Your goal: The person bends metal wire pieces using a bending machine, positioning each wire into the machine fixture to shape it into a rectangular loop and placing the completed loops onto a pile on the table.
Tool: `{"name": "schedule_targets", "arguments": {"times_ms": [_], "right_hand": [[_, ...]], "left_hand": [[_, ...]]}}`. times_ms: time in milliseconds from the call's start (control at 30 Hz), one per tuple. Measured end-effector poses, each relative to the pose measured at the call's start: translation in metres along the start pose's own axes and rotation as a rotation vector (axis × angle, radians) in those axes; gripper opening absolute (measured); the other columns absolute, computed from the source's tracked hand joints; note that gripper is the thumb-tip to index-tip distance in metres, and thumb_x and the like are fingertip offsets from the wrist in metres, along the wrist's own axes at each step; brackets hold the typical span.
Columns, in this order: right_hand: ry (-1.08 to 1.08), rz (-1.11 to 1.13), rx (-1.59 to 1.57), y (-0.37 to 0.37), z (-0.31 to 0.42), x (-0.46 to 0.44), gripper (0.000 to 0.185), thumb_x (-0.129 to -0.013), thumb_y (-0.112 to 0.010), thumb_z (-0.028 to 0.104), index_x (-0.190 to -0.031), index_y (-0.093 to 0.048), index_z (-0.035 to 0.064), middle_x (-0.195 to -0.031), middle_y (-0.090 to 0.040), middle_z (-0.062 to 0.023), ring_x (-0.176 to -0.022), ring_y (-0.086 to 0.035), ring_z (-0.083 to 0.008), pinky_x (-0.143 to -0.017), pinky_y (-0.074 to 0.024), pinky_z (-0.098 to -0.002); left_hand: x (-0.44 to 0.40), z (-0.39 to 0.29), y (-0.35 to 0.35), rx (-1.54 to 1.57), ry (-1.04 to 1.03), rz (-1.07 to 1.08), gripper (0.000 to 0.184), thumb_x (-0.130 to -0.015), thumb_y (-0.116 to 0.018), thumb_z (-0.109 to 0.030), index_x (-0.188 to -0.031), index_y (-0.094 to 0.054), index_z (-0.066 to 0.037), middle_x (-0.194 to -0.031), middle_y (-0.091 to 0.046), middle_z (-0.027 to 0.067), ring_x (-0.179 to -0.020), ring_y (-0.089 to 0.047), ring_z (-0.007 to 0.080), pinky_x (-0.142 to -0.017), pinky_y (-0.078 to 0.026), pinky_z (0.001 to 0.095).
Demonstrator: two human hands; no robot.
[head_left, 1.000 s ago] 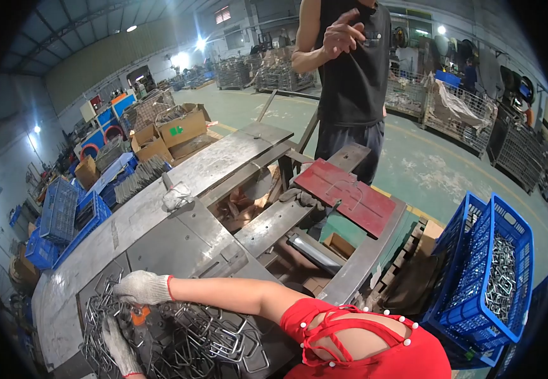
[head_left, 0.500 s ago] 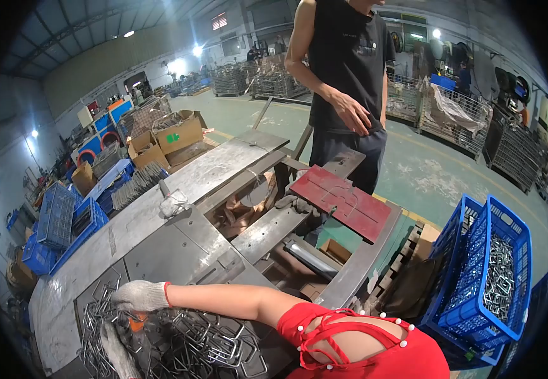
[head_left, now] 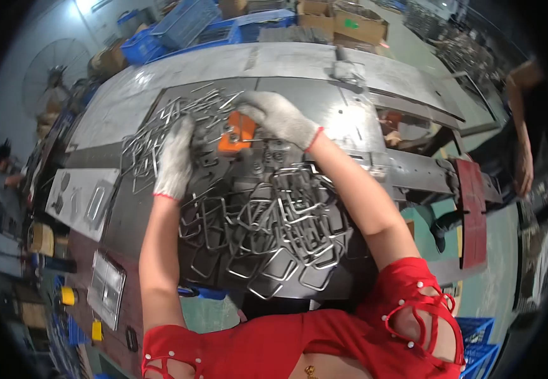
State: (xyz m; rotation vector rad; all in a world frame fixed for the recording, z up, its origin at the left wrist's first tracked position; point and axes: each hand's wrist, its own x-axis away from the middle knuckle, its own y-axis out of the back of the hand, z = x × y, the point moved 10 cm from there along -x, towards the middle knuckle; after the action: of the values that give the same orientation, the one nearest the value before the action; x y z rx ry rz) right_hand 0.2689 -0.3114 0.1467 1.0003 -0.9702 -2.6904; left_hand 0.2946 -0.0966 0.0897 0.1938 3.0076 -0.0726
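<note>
Here's the orange block, (head_left: 236, 134) sitting between two gloved hands: right hand (head_left: 280, 120) just beside it, left hand (head_left: 176, 156) over by the metal rods. (head_left: 213, 100) With this blur, I can't tell whether either grips anything. Bent wire loops (head_left: 286, 215) crowd the metal surface (head_left: 327, 98) nearer the body; blue crates (head_left: 185, 22) and cardboard boxes (head_left: 365, 28) line up beyond, a co-worker's arm (head_left: 519, 117) at far right.

- Counting from the orange block (head_left: 236, 135), wire rods (head_left: 206, 101) obstruct 9 to 11 o'clock.
- Left hand (head_left: 176, 155) blocks 8 o'clock; right hand (head_left: 280, 117) blocks 2 o'clock.
- Tangled loops (head_left: 271, 221) bar low passage from 5 to 7 o'clock.
- Far tabletop (head_left: 223, 65) leaves room at 12 o'clock.
- Past the right wrist, 3 o'clock offers bare metal up to an open frame (head_left: 422, 170).
</note>
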Motion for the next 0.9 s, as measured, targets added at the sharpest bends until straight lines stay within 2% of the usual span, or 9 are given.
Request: {"name": "schedule_targets", "arguments": {"times_ms": [133, 200, 267, 300, 367, 400, 433, 500, 900], "right_hand": [[-0.041, 0.080, 0.087, -0.010, -0.006, -0.006, 0.037, -0.099, -0.053, 0.034, -0.121, -0.062, 0.0050, -0.113, -0.067, -0.0195, -0.108, -0.062, -0.0393, -0.093, -0.0500, -0.0451], [0.023, 0.030, 0.137, -0.007, -0.002, -0.004, 0.031, -0.097, -0.057, 0.029, -0.117, -0.064, 0.0056, -0.108, -0.069, -0.0185, -0.104, -0.065, -0.0372, -0.089, -0.0515, -0.0435], [0.762, -0.233, 0.456, -0.001, 0.032, 0.032, 0.031, -0.092, -0.061, 0.024, -0.116, -0.065, 0.0059, -0.113, -0.068, -0.0191, -0.106, -0.065, -0.0363, -0.089, -0.0525, -0.0437], [0.724, -0.191, 0.542, -0.006, 0.037, 0.034, 0.028, -0.086, -0.064, 0.021, -0.110, -0.067, 0.0063, -0.111, -0.067, -0.0175, -0.103, -0.065, -0.0338, -0.083, -0.0538, -0.0443], [0.304, 0.055, 0.491, -0.017, 0.021, 0.014, 0.021, -0.089, -0.063, 0.023, -0.098, -0.069, 0.0062, -0.091, -0.064, -0.0142, -0.084, -0.064, -0.0321, -0.073, -0.0530, -0.0438], [0.197, 0.072, 0.449, -0.011, 0.019, 0.012, 0.023, -0.091, -0.061, 0.025, -0.098, -0.067, 0.0044, -0.092, -0.065, -0.0163, -0.083, -0.065, -0.0351, -0.075, -0.0531, -0.0447], [0.539, -0.348, 0.349, -0.004, 0.020, 0.028, 0.025, -0.092, -0.059, 0.025, -0.099, -0.065, 0.0016, -0.091, -0.065, -0.0194, -0.085, -0.064, -0.0384, -0.076, -0.0523, -0.0476], [0.151, -0.118, 0.182, 0.008, 0.016, 0.012, 0.028, -0.095, -0.055, 0.026, -0.108, -0.063, 0.0029, -0.094, -0.066, -0.0211, -0.092, -0.064, -0.0407, -0.081, -0.0516, -0.0490], [-0.092, -0.088, 0.037, 0.024, 0.029, 0.032, 0.024, -0.096, -0.053, 0.027, -0.098, -0.060, 0.0047, -0.088, -0.065, -0.0189, -0.086, -0.064, -0.0403, -0.077, -0.0502, -0.0494]], "left_hand": [[0.007, -0.014, -0.007, 0.029, 0.005, -0.021, 0.052, -0.098, -0.060, -0.043, -0.131, -0.057, -0.003, -0.090, -0.064, -0.0013, -0.078, -0.056, 0.0073, -0.068, -0.044, 0.0230], [-0.001, -0.011, 0.010, -0.258, -0.120, -0.002, 0.051, -0.095, -0.063, -0.035, -0.133, -0.055, -0.002, -0.115, -0.064, 0.0085, -0.102, -0.060, 0.0211, -0.086, -0.048, 0.0334], [0.013, -0.026, 0.023, -0.898, -0.485, 0.036, 0.050, -0.091, -0.065, -0.023, -0.135, -0.054, -0.003, -0.132, -0.057, 0.0155, -0.120, -0.054, 0.0314, -0.098, -0.045, 0.0416], [0.024, -0.030, -0.003, -1.184, -0.717, 0.049, 0.051, -0.089, -0.067, -0.016, -0.136, -0.053, -0.003, -0.141, -0.053, 0.0190, -0.129, -0.051, 0.0365, -0.105, -0.044, 0.0456], [0.023, -0.039, -0.015, -1.245, -0.574, 0.041, 0.045, -0.091, -0.058, -0.011, -0.135, -0.056, -0.004, -0.135, -0.056, 0.0244, -0.122, -0.054, 0.0413, -0.102, -0.045, 0.0478], [0.001, -0.017, -0.001, -1.101, -0.544, 0.037, 0.038, -0.098, -0.057, -0.021, -0.132, -0.058, -0.005, -0.125, -0.064, 0.0180, -0.114, -0.061, 0.0346, -0.098, -0.049, 0.0444], [-0.004, -0.012, -0.009, -0.700, -0.374, 0.145, 0.039, -0.100, -0.056, -0.026, -0.132, -0.058, -0.004, -0.123, -0.064, 0.0140, -0.111, -0.061, 0.0285, -0.094, -0.050, 0.0398], [-0.006, 0.000, -0.021, 0.266, -0.025, 0.171, 0.044, -0.104, -0.054, -0.035, -0.132, -0.057, -0.001, -0.118, -0.064, 0.0061, -0.103, -0.062, 0.0164, -0.086, -0.052, 0.0307], [-0.006, 0.012, -0.011, 0.171, 0.051, 0.148, 0.051, -0.102, -0.056, -0.036, -0.139, -0.052, -0.002, -0.122, -0.063, 0.0056, -0.100, -0.063, 0.0137, -0.081, -0.053, 0.0278]]}}
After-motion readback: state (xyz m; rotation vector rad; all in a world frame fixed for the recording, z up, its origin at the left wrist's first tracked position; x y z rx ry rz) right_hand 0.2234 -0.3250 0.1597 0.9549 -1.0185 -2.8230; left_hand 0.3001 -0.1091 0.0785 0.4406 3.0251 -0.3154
